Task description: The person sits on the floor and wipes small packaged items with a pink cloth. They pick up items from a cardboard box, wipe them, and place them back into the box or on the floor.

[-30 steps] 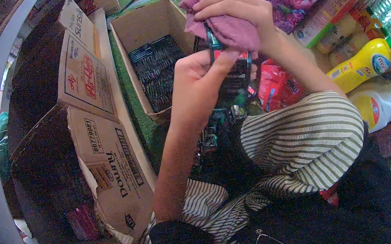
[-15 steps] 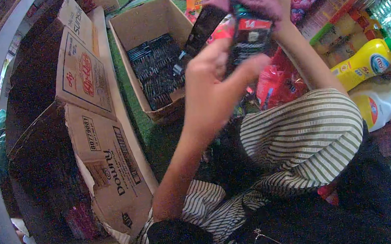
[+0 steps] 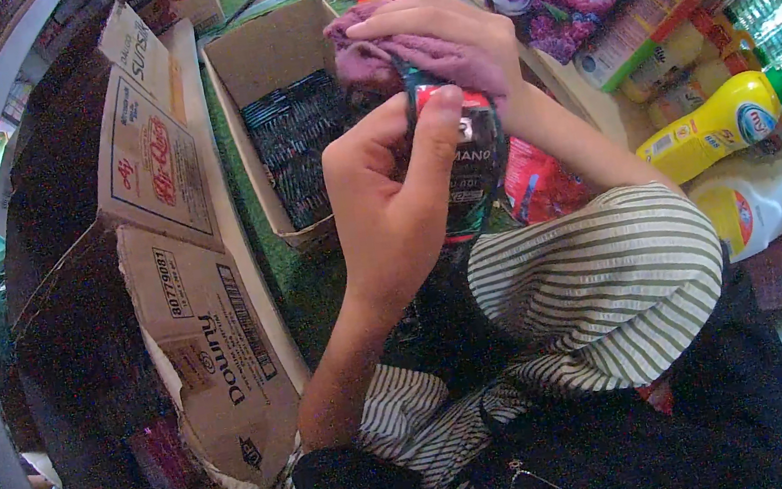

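1. The dark pack [image 3: 476,171] sits between thumb and fingers of the left hand [image 3: 384,200], the thumb pressed over its red band.
2. The right hand [image 3: 459,22] clasps a purple cloth [image 3: 429,62] around the pack's upper end.
3. Left of them stands a cardboard box [image 3: 276,49] holding dark packets [image 3: 301,147].

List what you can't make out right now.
All in the head view:
- Upper end of the black package, covered by the purple cloth.
- Palm of the right hand, hidden by its own back.
- Top of the purple pouch, cut off by the edge.
- Kind of the pink item inside the carton: too dark.
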`<move>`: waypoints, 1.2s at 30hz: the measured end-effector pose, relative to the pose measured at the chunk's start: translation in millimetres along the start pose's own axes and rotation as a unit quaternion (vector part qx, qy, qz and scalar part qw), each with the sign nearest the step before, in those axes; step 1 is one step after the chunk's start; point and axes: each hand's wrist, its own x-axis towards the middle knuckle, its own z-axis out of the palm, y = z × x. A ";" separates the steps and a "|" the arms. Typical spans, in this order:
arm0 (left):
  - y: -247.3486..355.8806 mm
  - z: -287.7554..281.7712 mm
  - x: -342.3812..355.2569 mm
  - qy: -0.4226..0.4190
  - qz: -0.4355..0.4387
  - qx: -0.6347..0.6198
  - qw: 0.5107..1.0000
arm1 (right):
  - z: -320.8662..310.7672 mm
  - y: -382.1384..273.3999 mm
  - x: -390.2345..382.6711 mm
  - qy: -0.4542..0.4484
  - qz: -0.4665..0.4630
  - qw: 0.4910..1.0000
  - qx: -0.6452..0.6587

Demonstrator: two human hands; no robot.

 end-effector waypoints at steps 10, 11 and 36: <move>15.5 6.3 -14.6 -0.095 0.096 0.152 0.979 | -10.3 20.2 -6.3 0.019 -0.088 0.994 -0.057; 18.5 7.7 -17.7 -0.118 0.107 0.144 0.977 | -10.7 24.8 -10.1 0.018 -0.079 0.995 -0.066; -10.1 -23.6 14.5 -0.074 -0.068 -0.052 0.994 | -3.0 8.0 -0.5 -0.005 -0.074 0.997 -0.026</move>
